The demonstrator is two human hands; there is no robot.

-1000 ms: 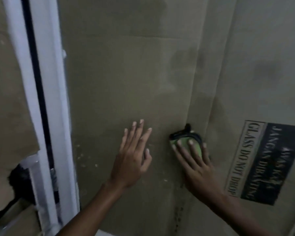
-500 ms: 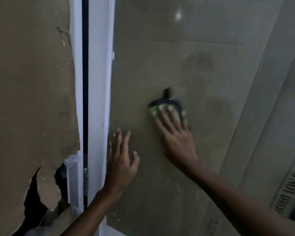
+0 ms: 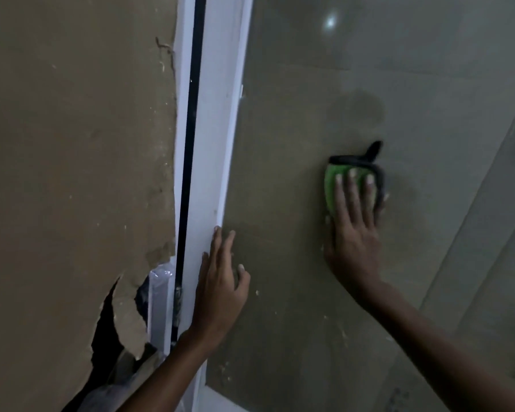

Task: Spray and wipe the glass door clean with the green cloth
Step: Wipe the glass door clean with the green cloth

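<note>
the right hand [image 3: 353, 230] lies flat with straight fingers on the green cloth [image 3: 332, 185] and presses it on the glass door [image 3: 295, 129], about halfway up and well in from the door's left edge. the cloth has a black rim along its top. the left hand [image 3: 220, 288] is open too, fingers straight, resting on the glass right at the white frame [image 3: 213, 144] on the door's left edge. small pale specks dot the lower glass. left of the frame is torn brown cardboard [image 3: 72, 173].

Both arms reach forward, left hand [image 3: 220, 288] and right hand [image 3: 354, 233] flat with fingers extended.
</note>
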